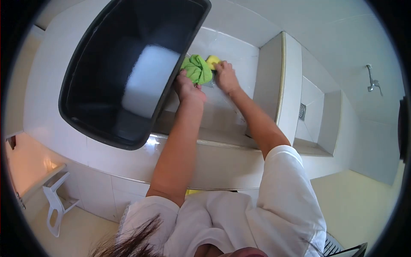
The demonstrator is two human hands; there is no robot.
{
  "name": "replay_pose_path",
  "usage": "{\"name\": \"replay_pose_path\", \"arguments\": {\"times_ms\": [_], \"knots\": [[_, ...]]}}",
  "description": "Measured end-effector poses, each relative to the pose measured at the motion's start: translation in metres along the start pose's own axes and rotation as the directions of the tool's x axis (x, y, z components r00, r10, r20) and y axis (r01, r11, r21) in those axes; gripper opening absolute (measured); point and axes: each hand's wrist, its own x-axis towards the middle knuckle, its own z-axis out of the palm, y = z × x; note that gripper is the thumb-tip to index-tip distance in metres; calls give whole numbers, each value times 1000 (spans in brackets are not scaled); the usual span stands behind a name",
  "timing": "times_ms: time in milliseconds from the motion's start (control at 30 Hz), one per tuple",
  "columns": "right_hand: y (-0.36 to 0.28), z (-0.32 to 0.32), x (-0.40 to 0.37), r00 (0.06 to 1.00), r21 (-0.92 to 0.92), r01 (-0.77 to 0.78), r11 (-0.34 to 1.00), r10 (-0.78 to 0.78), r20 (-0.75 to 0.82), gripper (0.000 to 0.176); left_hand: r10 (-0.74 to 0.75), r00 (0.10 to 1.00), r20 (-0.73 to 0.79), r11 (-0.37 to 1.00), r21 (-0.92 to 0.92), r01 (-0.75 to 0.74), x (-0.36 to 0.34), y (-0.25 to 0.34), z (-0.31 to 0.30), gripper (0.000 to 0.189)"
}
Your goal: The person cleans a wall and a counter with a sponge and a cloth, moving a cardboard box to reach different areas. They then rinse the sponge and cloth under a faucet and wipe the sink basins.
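Note:
Inside the white tiled basin, my left hand (189, 89) is closed on a bunched green cloth (198, 70), close beside the rim of a big black tub. To its right, my right hand (226, 78) has its fingertips on a yellow sponge (212, 61), which lies just beyond the cloth. The fingers of the right hand are bent round the near side of the sponge. The black tub (98, 64) stands on the tiled ledge at the left and holds white foam (150, 81). Part of the basin's drain area is hidden under the cloth.
A tiled divider (290, 73) separates this basin from a second one with a round drain (302, 112). A metal tap (371, 81) is on the right wall. A white plastic stool (55, 205) stands at the lower left.

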Motion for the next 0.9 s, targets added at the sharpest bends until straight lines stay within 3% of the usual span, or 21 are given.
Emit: {"name": "replay_pose_path", "arguments": {"times_ms": [33, 100, 133, 167, 200, 267, 300, 367, 433, 533, 600, 667, 767, 900], "knots": [[12, -4, 1, 993, 35, 121, 992, -120, -15, 24, -9, 999, -53, 1000, 7, 10, -6, 2, 4, 27], [51, -8, 7, 986, -204, -135, 970, 151, 64, 25, 17, 999, -44, 1000, -4, -17, -6, -1, 4, 28], [62, -15, 6, 958, -400, -212, 892, 271, 96, 26, 47, 999, -25, 999, -16, -47, -5, -3, 4, 30], [60, -32, 1, 959, -439, -235, 867, 281, 42, 28, 48, 998, -38, 998, -40, -49, -10, -2, 5, 31], [55, -33, -4, 954, -438, -239, 867, 293, 59, 28, 39, 998, -55, 999, -29, -41, -8, -1, 4, 31], [48, -43, -12, 881, -423, -195, 885, 348, 321, 32, 16, 1000, 23, 999, -32, -15, -4, -1, 3, 31], [41, -50, -15, 734, -468, -74, 880, 366, 572, 36, 2, 1000, 15, 1000, -27, -2, -3, -2, 3, 31], [25, -47, -52, 609, -409, -244, 879, 467, 641, 43, -2, 1000, -15, 998, -59, 1, -4, -1, 4, 29], [2, -48, -98, 581, -336, -256, 906, 423, 695, 43, -14, 999, -34, 999, -51, 12, -11, 1, 7, 28], [11, -34, -101, 650, -221, -249, 943, 332, 683, 45, -19, 999, -47, 999, -32, 18, -14, 2, 8, 27], [32, -22, -54, 698, -131, -380, 916, 377, 609, 44, -17, 999, -44, 1000, -9, 17, -14, 2, 7, 27], [52, -25, -3, 806, -279, -258, 925, 365, 467, 40, -26, 997, -68, 999, -31, 24, -15, 3, 7, 27], [65, -30, 12, 852, -379, -164, 911, 324, 411, 31, 8, 998, -55, 1000, -29, -10, -11, 0, 8, 30], [54, -29, -75, 783, -228, -32, 973, 167, 600, 23, 19, 999, -28, 999, -31, -20, -9, -1, 5, 32]]}}
